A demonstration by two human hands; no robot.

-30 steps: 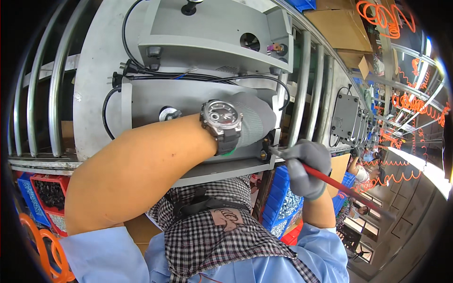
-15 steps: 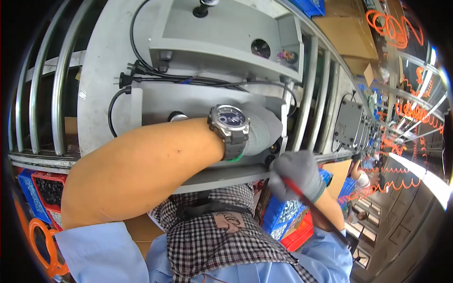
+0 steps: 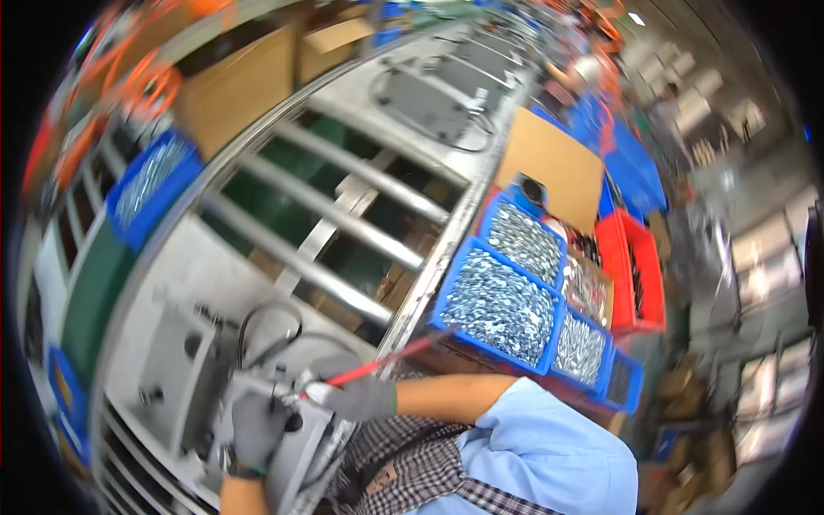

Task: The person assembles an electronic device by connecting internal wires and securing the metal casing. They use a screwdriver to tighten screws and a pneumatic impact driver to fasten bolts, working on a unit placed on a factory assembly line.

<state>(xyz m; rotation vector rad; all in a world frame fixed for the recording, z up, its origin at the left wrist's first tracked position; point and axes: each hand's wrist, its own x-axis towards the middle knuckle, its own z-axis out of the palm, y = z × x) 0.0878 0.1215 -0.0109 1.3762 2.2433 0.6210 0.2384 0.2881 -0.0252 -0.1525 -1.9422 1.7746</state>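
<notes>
The pale grey worn surface [image 3: 184,270] of the conveyor is broken by steel rollers [image 3: 343,216], perhaps so that heavy pieces can roll along. On it, close before the person's body, is the grey metal box-shaped housing [image 3: 302,448], within short reach of both hands; a second grey metal housing [image 3: 167,378] stands beyond it. The blue plastic bin [image 3: 556,330] full of small silvery parts is at the person's right, probably to be reached without walking. The grey-gloved left hand [image 3: 257,429] lies on the near housing, which would steady it; the picture is blurred here, so I cannot tell whether its fingers pinch something. The grey-gloved right hand [image 3: 365,397] has its fingers closed around the long red rod-shaped tool [image 3: 369,367], near the end toward the housing, which should give finer control.
</notes>
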